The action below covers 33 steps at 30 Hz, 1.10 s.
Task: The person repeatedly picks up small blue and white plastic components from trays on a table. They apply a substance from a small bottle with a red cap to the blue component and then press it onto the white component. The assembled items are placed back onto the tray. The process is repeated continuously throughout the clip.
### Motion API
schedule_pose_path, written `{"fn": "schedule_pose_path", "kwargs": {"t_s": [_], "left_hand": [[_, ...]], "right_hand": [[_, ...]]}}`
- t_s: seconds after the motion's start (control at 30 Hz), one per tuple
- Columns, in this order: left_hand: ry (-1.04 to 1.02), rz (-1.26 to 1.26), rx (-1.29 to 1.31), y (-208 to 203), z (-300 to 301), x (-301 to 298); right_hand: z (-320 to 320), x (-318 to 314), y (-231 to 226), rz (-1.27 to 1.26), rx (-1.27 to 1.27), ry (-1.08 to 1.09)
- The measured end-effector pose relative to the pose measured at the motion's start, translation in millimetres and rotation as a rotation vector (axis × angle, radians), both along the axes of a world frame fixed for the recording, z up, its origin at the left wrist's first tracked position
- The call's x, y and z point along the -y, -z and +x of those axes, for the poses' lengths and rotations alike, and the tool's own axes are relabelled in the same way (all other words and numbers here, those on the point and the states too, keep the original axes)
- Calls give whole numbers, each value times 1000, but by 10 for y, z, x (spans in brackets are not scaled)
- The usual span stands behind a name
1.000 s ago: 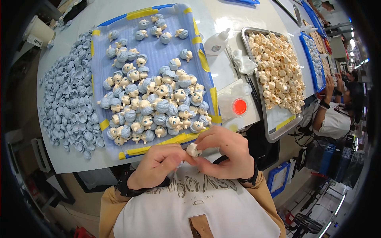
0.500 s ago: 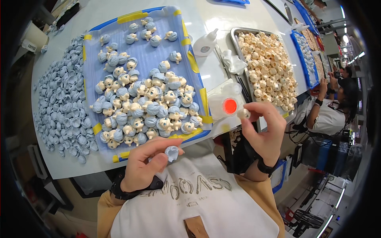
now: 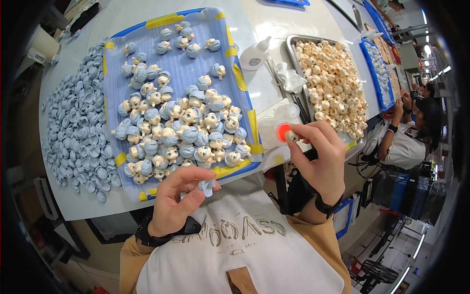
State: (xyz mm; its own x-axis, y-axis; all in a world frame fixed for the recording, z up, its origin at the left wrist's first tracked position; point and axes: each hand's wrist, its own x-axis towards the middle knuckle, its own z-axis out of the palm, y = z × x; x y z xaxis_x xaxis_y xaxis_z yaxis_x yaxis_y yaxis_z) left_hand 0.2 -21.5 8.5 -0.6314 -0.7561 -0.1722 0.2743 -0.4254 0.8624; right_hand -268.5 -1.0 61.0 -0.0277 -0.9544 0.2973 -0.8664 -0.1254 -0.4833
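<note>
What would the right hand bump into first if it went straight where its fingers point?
Probably the translucent tub with the red circle, just past the doll face piece in the right hand; depth is unclear.

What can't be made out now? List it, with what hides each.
All in the head view:
The small, curved pale-blue shell: gripped side hidden by the left hand.
The small, rounded cream piece: gripped side hidden by the right hand.
Whether that piece touches the round, bright red-orange surface: they overlap in this single view.
The blue plastic tray at the top: cut off by the upper edge.
</note>
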Motion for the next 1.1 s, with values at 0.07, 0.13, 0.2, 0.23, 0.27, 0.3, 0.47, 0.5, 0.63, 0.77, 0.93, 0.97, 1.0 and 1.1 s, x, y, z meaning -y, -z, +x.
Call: {"fn": "schedule_pose_path", "kwargs": {"t_s": [0.07, 0.13, 0.2, 0.23, 0.27, 0.3, 0.47, 0.5, 0.63, 0.77, 0.93, 0.97, 1.0, 1.1], "left_hand": [[3, -34, 27, -11, -4, -2], [-41, -30, 41, -83, -55, 6], [-24, -77, 60, -91, -53, 22], [13, -126, 72, -58, -14, 38], [51, -174, 85, -27, 3, 45], [22, -186, 50, -5, -6, 40], [-90, -172, -66, 74, -83, -15], [-93, -162, -70, 52, -101, -13], [-86, -175, -41, -19, -111, 3], [-69, -238, 42, -31, -60, 20], [-29, -311, 122, -57, -7, 16], [-16, -335, 128, -76, -1, 25], [-12, -335, 145, -96, 5, 27], [-16, -363, 144, -90, 17, 27]], "right_hand": [[12, -21, 9, -12, 8, 15], [21, -44, 38, -30, 28, 22], [26, -84, 79, -68, 32, 42], [27, -107, 96, -87, 33, 54], [25, -126, 111, -101, 27, 61], [30, -139, 123, -116, 22, 66], [316, -234, 58, -229, 410, -132], [409, -229, 25, -176, 472, -214], [643, -152, 10, -87, 564, -390], [658, -100, 44, 10, 486, -458], [618, -152, 11, 97, 436, -480], [616, -160, 7, 112, 424, -483], [613, -160, 12, 117, 420, -489], [621, -159, 55, 110, 420, -510]]}}
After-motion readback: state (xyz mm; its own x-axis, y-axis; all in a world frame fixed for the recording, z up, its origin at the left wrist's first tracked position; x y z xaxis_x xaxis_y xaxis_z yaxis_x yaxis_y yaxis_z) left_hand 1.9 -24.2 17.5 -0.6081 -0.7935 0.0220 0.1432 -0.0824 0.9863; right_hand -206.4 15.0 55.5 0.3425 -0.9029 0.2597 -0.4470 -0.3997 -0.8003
